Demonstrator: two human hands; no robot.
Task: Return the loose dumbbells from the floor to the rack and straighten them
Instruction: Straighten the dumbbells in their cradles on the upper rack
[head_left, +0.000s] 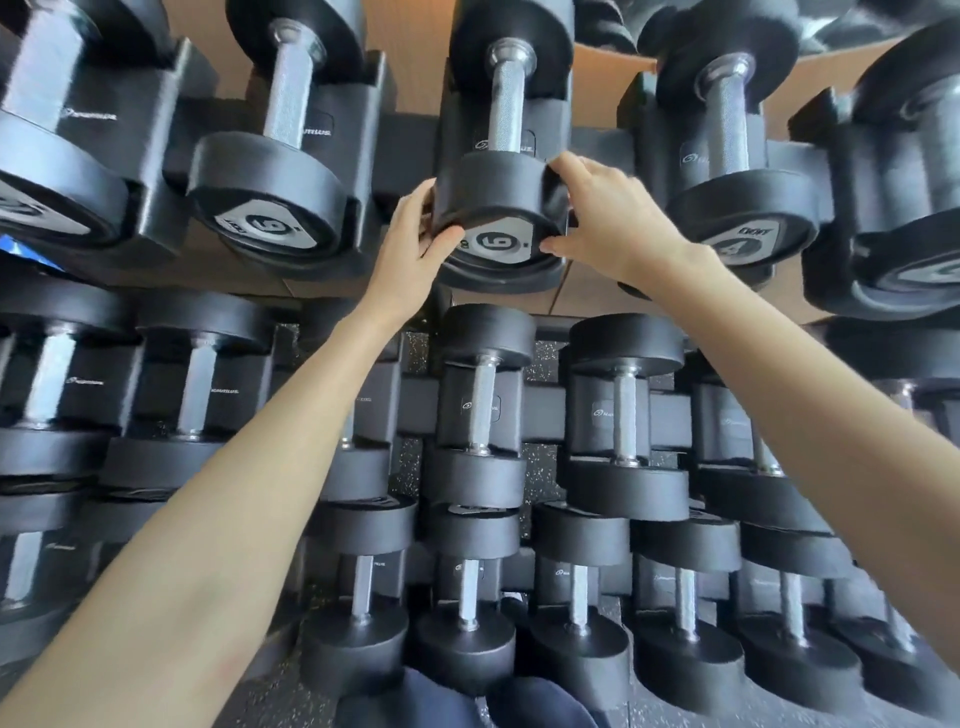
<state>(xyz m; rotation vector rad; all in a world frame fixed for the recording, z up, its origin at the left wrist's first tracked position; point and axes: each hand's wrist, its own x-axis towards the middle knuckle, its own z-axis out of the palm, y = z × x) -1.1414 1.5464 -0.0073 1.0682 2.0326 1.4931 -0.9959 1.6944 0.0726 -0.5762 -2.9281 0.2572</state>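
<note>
A black dumbbell marked 6 lies in a cradle on the top tier of the black rack, with its steel handle pointing away from me. My left hand grips the left side of its near head, thumb on the face. My right hand holds the right side of the same head, fingers over the rim and thumb under the label. Both arms reach up from below.
Another 6 dumbbell sits to the left and a 4 dumbbell to the right on the same tier. Two lower tiers hold several more black dumbbells. Speckled rubber floor and my dark shoes show at the bottom.
</note>
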